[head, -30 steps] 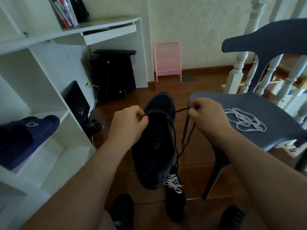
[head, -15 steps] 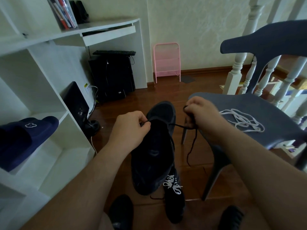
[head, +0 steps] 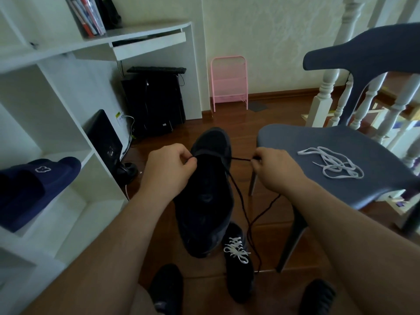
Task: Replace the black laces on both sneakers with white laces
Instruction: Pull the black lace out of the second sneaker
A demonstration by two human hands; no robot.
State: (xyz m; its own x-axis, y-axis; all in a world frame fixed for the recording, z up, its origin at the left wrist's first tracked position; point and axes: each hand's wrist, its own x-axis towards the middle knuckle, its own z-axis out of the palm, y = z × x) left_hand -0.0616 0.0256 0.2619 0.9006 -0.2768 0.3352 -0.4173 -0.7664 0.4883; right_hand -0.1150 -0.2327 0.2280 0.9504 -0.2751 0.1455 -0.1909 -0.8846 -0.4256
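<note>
**Black lace drawn sideways out of the held sneaker**

Since half a second ago the right hand [head: 271,165] has shifted a little farther right, and the black lace [head: 241,159] between it and the shoe runs straighter and tauter; the held sneaker [head: 208,192] sits at about the same height as it did then, while the left hand [head: 169,165] has kept its place at the shoe's left edge.

Largest first: a white shelving unit [head: 56,123] fills the left side, with a navy slipper [head: 34,189] lying in one compartment. At right stands a grey-blue chair [head: 329,142], and on its seat lies a loose tangle of white lace [head: 330,165], well apart from both hands. Far back against the wall is a pink folding rack [head: 229,83], with dark computer boxes under the desk to its left.

The held sneaker hangs in mid-scene with its toe pointing far and its opening toward the camera. The left hand's fingers are curled and pinch the shoe's near-left eyelet edge. The right hand, just beside the chair's front left corner, is curled tight round the black lace, which runs from the sneaker's right side to that fist, then hangs in a long loop toward the wooden floor [head: 227,123].

On the floor, just near of the held shoe, stands the second sneaker [head: 239,264], already threaded with white lace.
</note>
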